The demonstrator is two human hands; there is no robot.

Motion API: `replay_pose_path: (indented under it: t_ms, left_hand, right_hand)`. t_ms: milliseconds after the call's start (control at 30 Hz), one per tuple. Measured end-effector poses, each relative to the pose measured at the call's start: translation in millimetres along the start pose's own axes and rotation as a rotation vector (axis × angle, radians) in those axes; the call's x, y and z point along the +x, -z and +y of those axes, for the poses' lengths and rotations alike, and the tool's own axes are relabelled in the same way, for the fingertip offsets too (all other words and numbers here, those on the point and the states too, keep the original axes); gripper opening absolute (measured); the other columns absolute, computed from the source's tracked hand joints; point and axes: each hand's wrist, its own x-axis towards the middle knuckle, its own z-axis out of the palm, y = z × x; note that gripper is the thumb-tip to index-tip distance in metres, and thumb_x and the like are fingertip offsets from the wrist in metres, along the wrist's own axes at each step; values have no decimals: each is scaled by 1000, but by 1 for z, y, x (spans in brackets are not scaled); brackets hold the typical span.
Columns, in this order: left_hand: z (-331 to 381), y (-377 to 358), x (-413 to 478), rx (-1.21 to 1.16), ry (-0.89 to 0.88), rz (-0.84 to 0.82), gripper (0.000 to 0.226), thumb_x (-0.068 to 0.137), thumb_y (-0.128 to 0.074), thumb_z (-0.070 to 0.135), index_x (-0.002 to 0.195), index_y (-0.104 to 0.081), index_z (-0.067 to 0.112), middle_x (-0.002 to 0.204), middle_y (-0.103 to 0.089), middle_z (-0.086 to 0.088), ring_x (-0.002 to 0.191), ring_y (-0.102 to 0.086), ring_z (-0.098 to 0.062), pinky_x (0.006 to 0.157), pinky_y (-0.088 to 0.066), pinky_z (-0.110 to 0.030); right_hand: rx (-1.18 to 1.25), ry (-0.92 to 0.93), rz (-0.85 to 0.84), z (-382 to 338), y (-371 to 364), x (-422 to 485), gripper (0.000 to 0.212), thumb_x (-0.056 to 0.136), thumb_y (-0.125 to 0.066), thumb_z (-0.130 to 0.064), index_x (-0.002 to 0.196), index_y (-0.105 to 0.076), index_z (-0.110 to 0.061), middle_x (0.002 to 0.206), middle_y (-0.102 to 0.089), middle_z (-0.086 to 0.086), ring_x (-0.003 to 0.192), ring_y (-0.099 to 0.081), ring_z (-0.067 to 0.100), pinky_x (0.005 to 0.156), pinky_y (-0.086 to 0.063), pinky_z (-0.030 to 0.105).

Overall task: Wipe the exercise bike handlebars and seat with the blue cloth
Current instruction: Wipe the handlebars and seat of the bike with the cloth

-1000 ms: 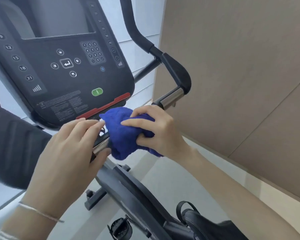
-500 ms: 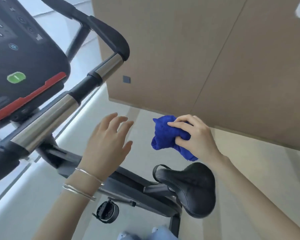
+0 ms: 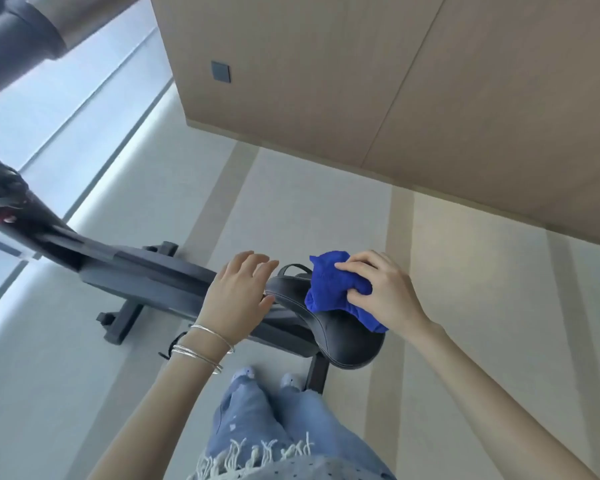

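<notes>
Right hand (image 3: 385,292) gripping bunched cloth (image 3: 333,289), fingers curled over its top, pressing it down on seat (image 3: 343,337). Cloth on seat's far edge, about midway along, tail draped over that edge toward the wide rear. Left hand (image 3: 236,296) spread loose, holding nothing, over seat's narrow front end; thumb at the tip, contact not clear. Bangles (image 3: 205,346) on left wrist. Frame (image 3: 146,275) running off from seat's front end. Handlebar (image 3: 18,43) blurred, well apart from both hands. Jeans (image 3: 257,420) below seat's near edge.
</notes>
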Motion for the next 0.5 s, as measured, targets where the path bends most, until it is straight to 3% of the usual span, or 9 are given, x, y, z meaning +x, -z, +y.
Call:
replay_pose_path:
  t_ms: [133, 200, 367, 500]
  left_hand:
    - [-13, -24, -4, -35, 57, -59, 59, 83, -64, 28, 136, -42, 16, 139, -48, -3, 131, -38, -26, 109, -32, -37]
    - [-22, -30, -3, -36, 66, -80, 60, 82, -65, 29, 136, -41, 15, 139, -47, -3, 130, -39, -25, 108, -33, -36]
    - [-44, -37, -1, -33, 90, -105, 61, 85, -62, 33, 138, -37, 18, 141, -44, 0, 131, -37, -23, 108, -32, -33]
    - [-55, -43, 5, -37, 77, -122, 60, 86, -59, 35, 138, -35, 19, 142, -42, 2, 131, -36, -21, 109, -32, -32]
  right_hand:
    - [2, 47, -49, -14, -42, 1, 41, 69, -69, -8, 108, -68, -19, 101, -63, -3, 91, -57, 20, 80, -48, 30]
    - [-21, 25, -119, -24, -68, 5, 41, 74, -67, -12, 114, -65, -18, 108, -61, 1, 99, -56, 23, 87, -47, 36]
    - [-274, -8, -213, -46, -118, 15, 66, 69, -73, -45, 124, -56, -15, 126, -53, 12, 115, -50, 30, 96, -42, 46]
    - [-405, 82, -116, -39, -122, 28, 64, 63, -80, -47, 117, -62, -17, 118, -62, 7, 109, -60, 24, 100, -45, 43]
